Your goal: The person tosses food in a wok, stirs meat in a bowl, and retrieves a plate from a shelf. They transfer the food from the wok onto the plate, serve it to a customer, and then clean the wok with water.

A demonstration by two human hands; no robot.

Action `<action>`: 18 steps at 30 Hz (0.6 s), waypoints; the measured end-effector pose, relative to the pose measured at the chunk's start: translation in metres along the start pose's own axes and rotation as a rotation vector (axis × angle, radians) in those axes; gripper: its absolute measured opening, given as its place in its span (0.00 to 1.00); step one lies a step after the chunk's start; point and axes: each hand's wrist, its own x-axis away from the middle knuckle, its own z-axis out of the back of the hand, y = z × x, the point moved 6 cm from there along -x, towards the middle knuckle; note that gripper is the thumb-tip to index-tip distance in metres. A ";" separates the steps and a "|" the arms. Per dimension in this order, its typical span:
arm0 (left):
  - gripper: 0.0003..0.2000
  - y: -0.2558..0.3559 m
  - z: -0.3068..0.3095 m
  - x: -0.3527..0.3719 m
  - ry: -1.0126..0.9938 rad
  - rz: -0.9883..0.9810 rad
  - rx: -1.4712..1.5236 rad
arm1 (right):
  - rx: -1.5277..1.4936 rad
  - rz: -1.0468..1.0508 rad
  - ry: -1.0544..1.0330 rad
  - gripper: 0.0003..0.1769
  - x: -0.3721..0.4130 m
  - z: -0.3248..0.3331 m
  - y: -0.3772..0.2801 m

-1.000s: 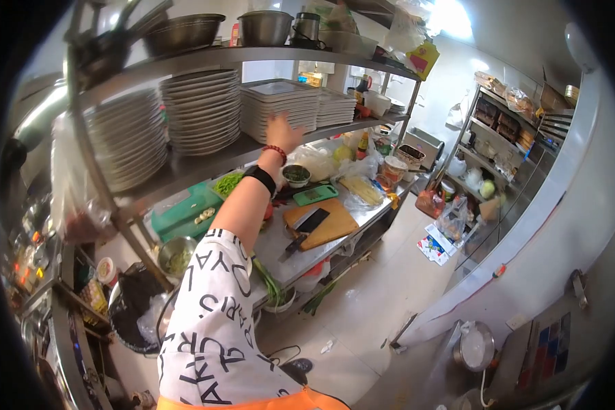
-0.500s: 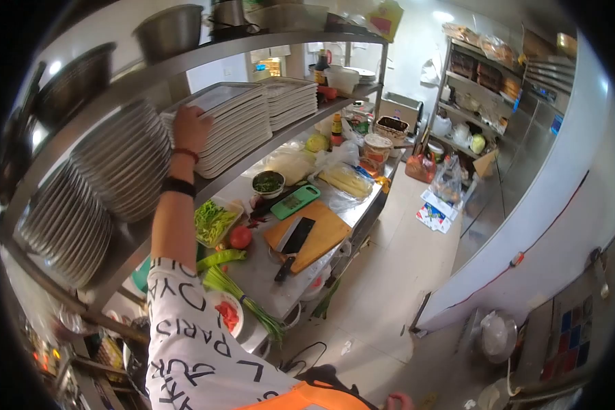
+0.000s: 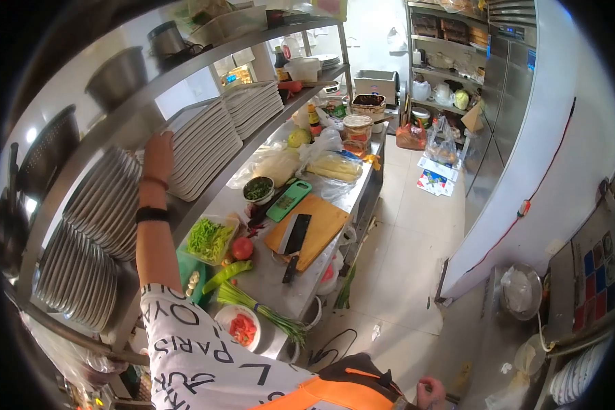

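My left hand (image 3: 158, 156) reaches up to the shelf, at the left edge of a stack of pale rectangular trays (image 3: 201, 147). Its back faces me, and its fingertips are hidden against the trays, so their grip cannot be made out. To the left of this hand, metal-rimmed plates stand on edge in two rows, an upper row (image 3: 106, 201) and a lower row (image 3: 75, 277). Low at the bottom right is my right hand (image 3: 430, 394), its fingers curled in, with nothing visible in them.
On the counter below, a cleaver (image 3: 296, 236) lies on a wooden board (image 3: 324, 229), beside a tomato (image 3: 242, 249), green onions (image 3: 263, 311) and a bowl of chopped red pieces (image 3: 240, 328). Metal bowls (image 3: 116, 78) sit on the upper shelf. A wall (image 3: 540, 150) stands at the right.
The view has shifted, so the shelf sits further left and more of the right side shows. My left hand remains by the tray stack. More of my right hand is visible.
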 end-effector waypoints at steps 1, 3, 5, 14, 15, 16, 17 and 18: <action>0.08 0.001 -0.001 0.000 -0.020 0.004 0.000 | -0.003 0.002 -0.005 0.17 0.005 0.015 -0.023; 0.09 0.001 -0.002 0.007 -0.038 0.026 -0.023 | 0.177 -0.205 -0.305 0.20 0.012 0.038 -0.076; 0.05 0.013 0.008 0.018 0.175 0.004 -0.027 | 0.109 -0.076 -0.329 0.20 0.009 0.001 -0.021; 0.10 0.046 0.046 0.024 0.292 0.048 0.105 | -0.399 -0.204 -0.295 0.16 -0.008 -0.076 0.139; 0.10 0.052 0.051 0.024 0.297 0.035 0.115 | -0.253 -0.096 -0.258 0.16 -0.008 -0.059 0.111; 0.10 0.061 0.059 0.030 0.343 0.001 0.131 | -0.106 0.005 -0.217 0.15 -0.007 -0.042 0.084; 0.11 0.070 0.067 0.035 0.390 -0.035 0.151 | 0.040 0.100 -0.175 0.15 -0.005 -0.028 0.060; 0.10 0.078 0.073 0.041 0.395 -0.048 0.172 | 0.188 0.187 -0.133 0.14 -0.003 -0.020 0.040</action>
